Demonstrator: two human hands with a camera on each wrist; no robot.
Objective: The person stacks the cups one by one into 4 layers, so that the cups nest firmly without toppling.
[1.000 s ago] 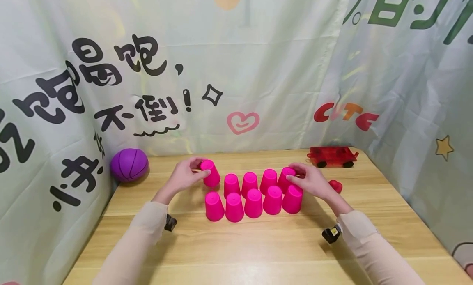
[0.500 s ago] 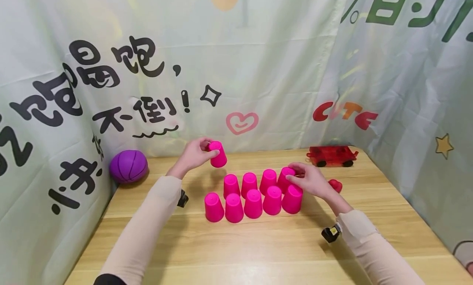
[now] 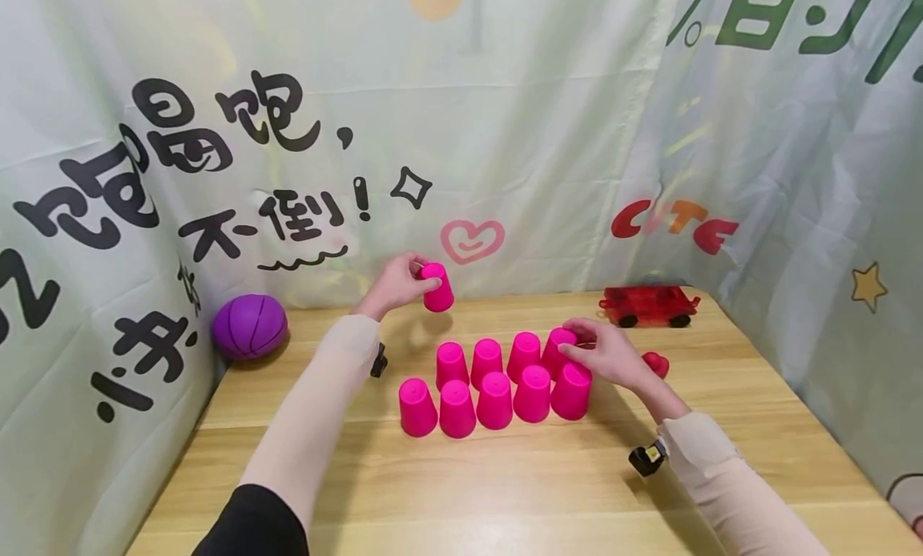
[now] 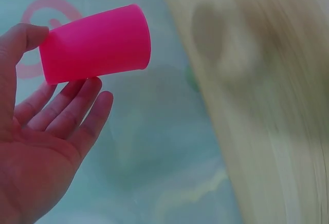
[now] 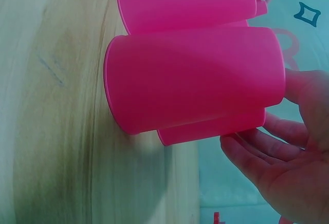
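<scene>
My left hand (image 3: 398,284) pinches a pink cup (image 3: 437,288) near its closed end, thumb on one side and fingers on the other. In the left wrist view that cup (image 4: 97,44) is up off the table, its shadow on the wood. Several more pink cups stand upside down in two rows. At the right end of the back row, my right hand (image 3: 606,350) holds a cup (image 3: 558,349) between thumb and fingers. In the right wrist view a front-row cup (image 5: 195,80) hides most of the held cup (image 5: 216,126).
A purple toy basketball (image 3: 249,327) sits at the table's back left corner. At the back right is a red toy car base (image 3: 649,306), with a small red object (image 3: 654,364) beside the right hand. Printed cloth (image 3: 548,155) hangs behind the wooden table (image 3: 461,492).
The left hand has carried its cup up, away and to the right, from the left end of the back row to behind it. The right hand has stayed in place.
</scene>
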